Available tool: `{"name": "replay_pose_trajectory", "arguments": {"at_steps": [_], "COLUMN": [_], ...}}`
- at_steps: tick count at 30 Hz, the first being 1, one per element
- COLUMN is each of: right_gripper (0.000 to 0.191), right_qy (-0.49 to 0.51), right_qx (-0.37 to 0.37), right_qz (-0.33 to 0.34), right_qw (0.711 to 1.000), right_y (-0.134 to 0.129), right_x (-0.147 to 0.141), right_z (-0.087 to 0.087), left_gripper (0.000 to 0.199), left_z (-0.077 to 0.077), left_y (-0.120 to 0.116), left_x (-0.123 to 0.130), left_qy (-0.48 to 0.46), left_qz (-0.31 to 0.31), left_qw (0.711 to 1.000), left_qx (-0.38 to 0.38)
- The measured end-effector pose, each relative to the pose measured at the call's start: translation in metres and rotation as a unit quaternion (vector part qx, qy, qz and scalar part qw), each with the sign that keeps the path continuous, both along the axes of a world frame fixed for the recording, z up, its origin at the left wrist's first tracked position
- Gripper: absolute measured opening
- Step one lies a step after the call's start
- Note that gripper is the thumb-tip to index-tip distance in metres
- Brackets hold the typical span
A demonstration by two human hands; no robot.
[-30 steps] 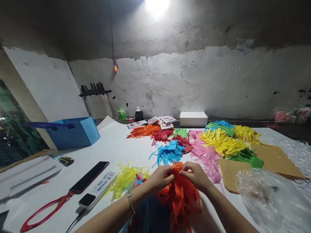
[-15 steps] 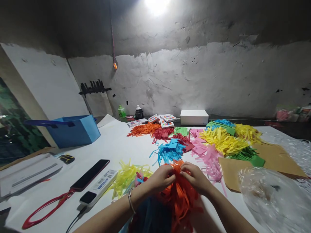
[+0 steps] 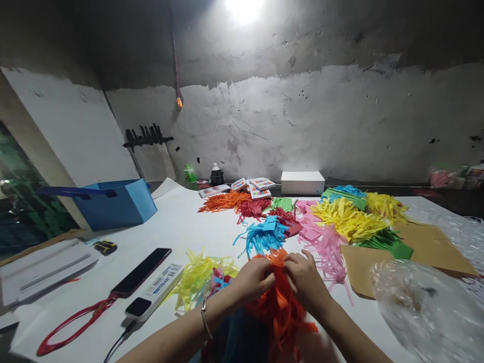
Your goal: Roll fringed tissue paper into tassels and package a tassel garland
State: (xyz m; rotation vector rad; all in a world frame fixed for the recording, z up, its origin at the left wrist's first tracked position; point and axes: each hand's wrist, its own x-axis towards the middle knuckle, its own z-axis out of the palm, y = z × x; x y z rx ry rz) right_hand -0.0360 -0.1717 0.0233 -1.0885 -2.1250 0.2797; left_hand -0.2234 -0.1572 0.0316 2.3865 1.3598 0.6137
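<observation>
A bunch of orange paper fringe [image 3: 282, 307] hangs between my hands at the lower middle. My left hand [image 3: 258, 276] pinches its upper part from the left, fingers curled in. From the right, my right hand [image 3: 302, 275] grips the same bunch near its top, with one finger raised. Just beyond my hands lies blue fringe [image 3: 264, 234], and pink fringe [image 3: 330, 257] spreads to the right. Yellow-green strips [image 3: 198, 275] lie left of my left wrist, with small red, pink and blue pieces beside them.
A phone [image 3: 141, 272] and a white power bank [image 3: 155, 292] lie left. Farther back are a blue basket [image 3: 117, 206] and a white box [image 3: 302, 183]. Yellow fringe [image 3: 348, 219], brown card [image 3: 365, 272] and clear plastic [image 3: 427, 302] occupy the right.
My right hand has turned slightly, its back now more in view and one finger lifted. My left hand has shifted a little; both stay on the orange fringe.
</observation>
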Motion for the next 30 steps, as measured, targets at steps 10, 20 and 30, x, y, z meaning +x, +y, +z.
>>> {"name": "replay_pose_trajectory", "arguments": {"at_steps": [10, 20, 30], "right_gripper": [0.018, 0.020, 0.017], "right_qy": [0.086, 0.104, 0.071], "right_qx": [-0.043, -0.057, -0.076], "right_qz": [-0.001, 0.000, 0.002], "right_qw": [0.995, 0.993, 0.995], "right_y": [0.011, 0.014, 0.012], "right_x": [0.009, 0.010, 0.014], "right_z": [-0.007, -0.006, -0.007], "left_gripper": [0.017, 0.020, 0.021], "left_z": [0.002, 0.004, 0.002], "left_y": [-0.005, -0.007, -0.004], "left_x": [0.004, 0.004, 0.004], "left_qy": [0.013, 0.016, 0.016], "left_qz": [-0.002, -0.025, -0.021], "left_qw": [1.000, 1.000, 1.000], "left_qx": [-0.004, -0.008, -0.001]}}
